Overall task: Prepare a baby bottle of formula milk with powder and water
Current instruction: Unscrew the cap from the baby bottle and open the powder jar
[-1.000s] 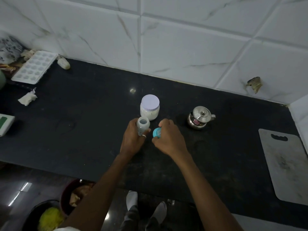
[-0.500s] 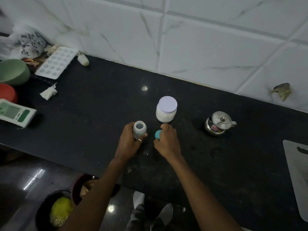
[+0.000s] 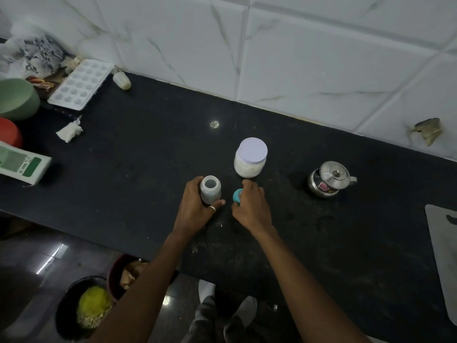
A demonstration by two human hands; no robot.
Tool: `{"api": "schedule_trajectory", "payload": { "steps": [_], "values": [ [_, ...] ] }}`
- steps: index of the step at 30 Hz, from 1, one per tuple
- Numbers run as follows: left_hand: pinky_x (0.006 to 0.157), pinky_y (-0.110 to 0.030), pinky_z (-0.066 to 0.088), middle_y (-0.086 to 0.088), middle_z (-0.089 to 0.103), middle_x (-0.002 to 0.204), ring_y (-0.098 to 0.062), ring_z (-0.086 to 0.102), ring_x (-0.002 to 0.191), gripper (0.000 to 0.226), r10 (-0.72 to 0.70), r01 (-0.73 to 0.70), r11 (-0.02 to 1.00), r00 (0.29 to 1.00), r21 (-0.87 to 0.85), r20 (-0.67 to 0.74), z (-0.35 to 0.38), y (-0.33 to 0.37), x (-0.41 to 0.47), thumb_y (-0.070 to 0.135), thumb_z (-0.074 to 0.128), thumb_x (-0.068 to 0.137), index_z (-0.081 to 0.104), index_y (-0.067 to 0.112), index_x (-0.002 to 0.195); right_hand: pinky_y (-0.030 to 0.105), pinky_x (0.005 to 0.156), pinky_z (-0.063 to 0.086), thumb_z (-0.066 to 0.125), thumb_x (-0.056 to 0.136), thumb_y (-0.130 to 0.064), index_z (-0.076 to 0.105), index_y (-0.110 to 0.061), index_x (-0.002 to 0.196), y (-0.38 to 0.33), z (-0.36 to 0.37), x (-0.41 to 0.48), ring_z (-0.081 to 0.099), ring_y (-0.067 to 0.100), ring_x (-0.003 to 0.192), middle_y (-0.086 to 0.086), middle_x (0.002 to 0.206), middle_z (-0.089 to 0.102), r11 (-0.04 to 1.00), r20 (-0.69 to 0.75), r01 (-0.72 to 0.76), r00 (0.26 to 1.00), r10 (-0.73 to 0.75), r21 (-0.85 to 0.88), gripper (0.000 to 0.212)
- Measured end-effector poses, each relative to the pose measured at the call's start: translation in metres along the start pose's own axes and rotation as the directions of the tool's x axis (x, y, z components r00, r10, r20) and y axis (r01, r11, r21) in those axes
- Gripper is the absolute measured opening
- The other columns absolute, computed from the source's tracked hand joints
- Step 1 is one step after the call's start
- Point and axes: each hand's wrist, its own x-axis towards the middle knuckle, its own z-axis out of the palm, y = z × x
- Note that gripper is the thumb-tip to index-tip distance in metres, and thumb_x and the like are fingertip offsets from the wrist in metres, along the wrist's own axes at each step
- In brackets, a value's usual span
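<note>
Leftmost on the black bench [image 3: 138, 169]: green bowl [image 3: 17, 99], ice tray [image 3: 80, 84], crumpled tissue [image 3: 69, 131]. Centre: left hand [image 3: 195, 209], grip closed round the upright, uncapped baby bottle [image 3: 210, 189]; right hand [image 3: 251, 206], grip pinching the teal cap [image 3: 237, 195]. Just behind: lidded powder jar [image 3: 250, 158]. Rightward: steel kettle [image 3: 330, 179], cutting board [image 3: 442, 256].

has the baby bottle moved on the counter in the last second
No. The camera panned, but the baby bottle keeps its place just left and in front of the powder jar, gripped by the left hand.
</note>
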Motion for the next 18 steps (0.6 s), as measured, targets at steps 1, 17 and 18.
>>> {"api": "schedule_trajectory", "payload": {
  "steps": [1, 17, 18],
  "values": [
    [0.105, -0.038, 0.05, 0.006, 0.048, 0.139, -0.011, 0.053, 0.127, 0.09, -0.007, 0.007, 1.0, 1.0, 0.001, -0.003, 0.0, 0.0, -0.001, 0.045, 0.091, 0.069, 0.041, 0.023, 0.141, 0.039, 0.097, 0.05, 0.077, 0.085, -0.026, 0.039, -0.013, 0.14, 0.001, 0.0, 0.0, 0.047, 0.029, 0.128, 0.009, 0.141, 0.049, 1.0, 0.005, 0.002, 1.0, -0.002, -0.008, 0.068],
    [0.12, -0.036, 0.027, -0.003, 0.014, 0.169, -0.016, 0.013, 0.156, 0.11, 0.131, -0.125, 0.982, 0.991, 0.141, -0.039, -0.016, 0.069, 0.001, 0.074, 0.064, 0.078, 0.017, 0.018, 0.16, 0.042, 0.089, 0.051, 0.056, 0.093, -0.057, 0.048, -0.013, 0.131, 0.004, -0.046, -0.01, 0.052, 0.028, 0.12, 0.009, 0.128, 0.056, 0.999, -0.202, 0.031, 0.979, -0.022, 0.043, 0.058],
    [0.119, -0.035, 0.026, -0.004, 0.016, 0.169, -0.016, 0.012, 0.156, 0.106, 0.166, -0.156, 0.975, 0.985, 0.158, -0.049, -0.015, 0.076, 0.004, 0.07, 0.064, 0.081, 0.019, 0.016, 0.16, 0.042, 0.087, 0.052, 0.055, 0.094, -0.056, 0.05, -0.013, 0.128, 0.005, -0.052, -0.009, 0.054, 0.027, 0.117, 0.008, 0.125, 0.057, 0.998, -0.226, 0.033, 0.974, -0.021, 0.048, 0.054]
  ]
}}
